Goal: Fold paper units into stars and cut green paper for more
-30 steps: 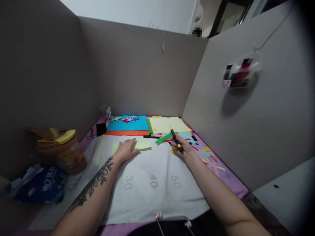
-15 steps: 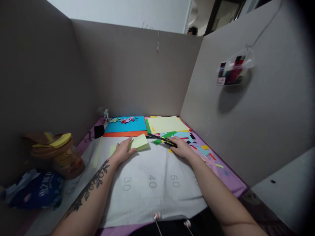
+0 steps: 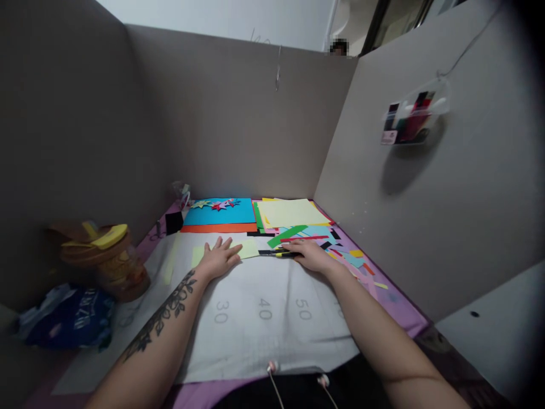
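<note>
My left hand (image 3: 219,258) lies with its fingers spread on a pale green paper strip (image 3: 251,249), which rests flat on the white sheet (image 3: 264,289) printed with numbers. To the right, my right hand (image 3: 310,254) is closed round a black and yellow tool (image 3: 286,253), its thin end pointing left over the end of the strip. Its exact kind is hard to make out. A green paper strip (image 3: 287,234) and a red one (image 3: 305,238) lie just beyond my right hand.
Blue paper (image 3: 221,217) with small paper stars (image 3: 219,205) and pale yellow sheets (image 3: 293,213) lie at the back. Coloured scraps (image 3: 355,260) cover the right side. A brown cup (image 3: 114,267) and a blue packet (image 3: 70,321) stand left. Grey panels (image 3: 242,113) surround the table.
The pale green strip, raised at its right end before, now lies flat. My left hand has spread its fingers on it. The tool in my right hand has come down to the strip's end.
</note>
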A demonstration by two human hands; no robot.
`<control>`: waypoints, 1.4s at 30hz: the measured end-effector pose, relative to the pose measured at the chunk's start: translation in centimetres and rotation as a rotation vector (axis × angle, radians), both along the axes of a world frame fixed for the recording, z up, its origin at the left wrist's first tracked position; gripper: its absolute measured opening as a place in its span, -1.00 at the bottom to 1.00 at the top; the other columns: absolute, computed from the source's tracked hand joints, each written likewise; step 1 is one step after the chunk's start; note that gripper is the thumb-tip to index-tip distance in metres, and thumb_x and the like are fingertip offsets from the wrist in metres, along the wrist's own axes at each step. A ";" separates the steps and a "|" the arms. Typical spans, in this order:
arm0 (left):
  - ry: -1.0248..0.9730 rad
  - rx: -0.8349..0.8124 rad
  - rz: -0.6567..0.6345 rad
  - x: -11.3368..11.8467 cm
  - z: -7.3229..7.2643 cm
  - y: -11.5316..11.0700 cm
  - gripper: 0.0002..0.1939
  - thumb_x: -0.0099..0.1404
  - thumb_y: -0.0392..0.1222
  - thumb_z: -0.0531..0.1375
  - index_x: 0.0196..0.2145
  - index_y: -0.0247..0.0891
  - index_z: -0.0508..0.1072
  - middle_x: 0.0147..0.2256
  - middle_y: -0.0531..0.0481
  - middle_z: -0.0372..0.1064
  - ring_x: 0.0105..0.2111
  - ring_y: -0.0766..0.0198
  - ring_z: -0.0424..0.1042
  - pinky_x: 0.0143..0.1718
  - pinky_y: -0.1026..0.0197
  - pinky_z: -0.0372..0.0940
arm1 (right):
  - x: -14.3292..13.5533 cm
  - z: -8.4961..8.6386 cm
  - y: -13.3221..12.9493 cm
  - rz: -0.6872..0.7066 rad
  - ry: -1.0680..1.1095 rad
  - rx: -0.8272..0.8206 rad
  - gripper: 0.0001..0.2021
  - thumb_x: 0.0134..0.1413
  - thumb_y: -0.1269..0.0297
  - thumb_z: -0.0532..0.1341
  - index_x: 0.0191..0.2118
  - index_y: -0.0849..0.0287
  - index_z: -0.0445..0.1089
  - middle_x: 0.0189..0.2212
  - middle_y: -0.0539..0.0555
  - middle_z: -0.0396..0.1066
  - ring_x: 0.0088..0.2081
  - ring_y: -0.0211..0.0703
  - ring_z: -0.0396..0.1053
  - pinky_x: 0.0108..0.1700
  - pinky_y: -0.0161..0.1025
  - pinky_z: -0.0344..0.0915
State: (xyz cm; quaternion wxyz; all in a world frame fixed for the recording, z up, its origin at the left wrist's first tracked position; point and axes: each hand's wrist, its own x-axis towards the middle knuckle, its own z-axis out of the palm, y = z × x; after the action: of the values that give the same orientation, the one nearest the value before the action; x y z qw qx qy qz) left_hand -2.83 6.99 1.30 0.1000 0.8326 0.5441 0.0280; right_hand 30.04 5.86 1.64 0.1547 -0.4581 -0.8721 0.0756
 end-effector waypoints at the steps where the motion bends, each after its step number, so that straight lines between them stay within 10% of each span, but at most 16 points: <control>1: 0.007 -0.001 0.009 0.1 -0.1 0.1 -0.48 0.32 0.12 -0.21 0.20 0.09 0.10 0.30 -0.01 -0.20 0.27 -0.16 -0.29 0.09 -0.42 -0.27 | -0.1 0.0 0.2 0.020 -0.007 -0.002 -0.47 -0.02 0.50 0.12 0.11 -0.02 0.27 0.02 0.07 0.35 0.01 -0.04 0.29 0.03 -0.13 0.17; 42: 0.011 0.018 0.093 0.8 -1.1 0.7 -0.45 0.33 0.06 -0.26 0.25 0.01 -0.02 0.29 0.03 -0.21 0.27 -0.09 -0.24 0.11 -0.40 -0.24 | -3.0 0.5 -0.6 0.031 -0.193 0.043 -0.50 0.03 0.45 0.12 0.12 -0.06 0.27 0.01 0.10 0.34 -0.02 0.02 0.27 -0.07 -0.11 0.19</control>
State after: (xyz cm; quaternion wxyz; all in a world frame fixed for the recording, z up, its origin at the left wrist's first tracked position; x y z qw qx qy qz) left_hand -2.02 7.67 0.21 0.0882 0.8073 0.5825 0.0330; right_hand 27.04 5.24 2.15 0.0784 -0.4464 -0.8913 0.0148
